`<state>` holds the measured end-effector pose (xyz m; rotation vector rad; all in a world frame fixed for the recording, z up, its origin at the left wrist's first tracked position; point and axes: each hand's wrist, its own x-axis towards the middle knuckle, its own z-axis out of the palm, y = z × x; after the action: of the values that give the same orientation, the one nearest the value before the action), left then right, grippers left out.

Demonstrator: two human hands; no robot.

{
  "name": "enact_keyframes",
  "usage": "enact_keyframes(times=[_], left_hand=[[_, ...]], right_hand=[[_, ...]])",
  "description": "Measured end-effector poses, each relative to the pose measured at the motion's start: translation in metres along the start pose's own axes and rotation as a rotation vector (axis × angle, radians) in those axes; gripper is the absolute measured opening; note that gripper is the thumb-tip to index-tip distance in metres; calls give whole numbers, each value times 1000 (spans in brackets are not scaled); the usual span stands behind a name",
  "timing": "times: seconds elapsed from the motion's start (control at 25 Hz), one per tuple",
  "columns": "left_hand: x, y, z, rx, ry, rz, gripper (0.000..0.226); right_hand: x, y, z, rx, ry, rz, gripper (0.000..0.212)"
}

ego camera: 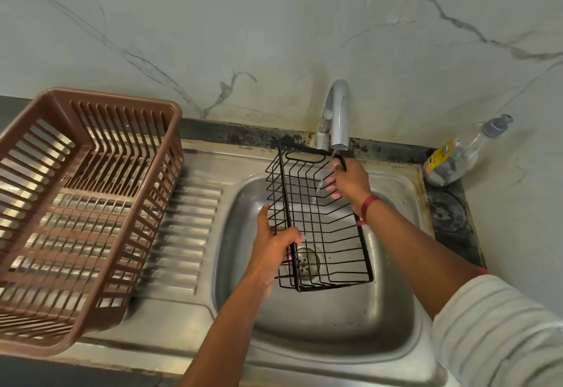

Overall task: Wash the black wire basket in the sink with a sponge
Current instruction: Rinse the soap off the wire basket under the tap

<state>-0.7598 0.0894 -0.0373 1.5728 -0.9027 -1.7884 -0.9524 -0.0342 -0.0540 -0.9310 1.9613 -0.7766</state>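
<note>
The black wire basket (pixel 316 222) hangs over the steel sink (pixel 320 325), tilted with its far end up under the tap (pixel 338 118). A thin stream of water runs from the tap onto the basket. My left hand (pixel 274 246) grips the basket's near left rim. Near the tap, my right hand (pixel 348 179) holds the far right rim, fingers curled over the wire. No sponge is visible.
A brown plastic dish rack (pixel 76 210) stands on the ribbed draining board (pixel 185 234) at the left. A clear pump bottle (pixel 457 158) leans on the dark counter at the right. The drain (pixel 306 261) shows through the basket. A marble wall rises behind.
</note>
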Motion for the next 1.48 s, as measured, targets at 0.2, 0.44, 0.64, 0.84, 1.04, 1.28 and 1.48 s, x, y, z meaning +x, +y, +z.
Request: enact_keyframes(times=[0.2,0.44,0.64,0.84,1.04,1.28,1.48], left_hand=[[2,5,-11,-142,-18,-131,83],[17,18,-17,-238,62,-125,61],[27,31,-18,-87,34,-142,54],[33,46,-11,170,-150,-226,45],[31,36,1,136,-120,-199,62],[26,19,-2,4,-93,-199,50],[22,18,3,-41,-99,-227,48]], right_hand=[[-7,-10,-2,70,-95,47,28],[-7,-21,7,-197,-239,-147,17],[-10,-28,11,-319,-311,-281,23],[-8,-35,14,-473,-356,-355,26],[-12,-35,14,-507,-336,-479,9],[-19,-31,10,-454,-256,-476,22],[-24,-36,20,-533,-410,-496,19]])
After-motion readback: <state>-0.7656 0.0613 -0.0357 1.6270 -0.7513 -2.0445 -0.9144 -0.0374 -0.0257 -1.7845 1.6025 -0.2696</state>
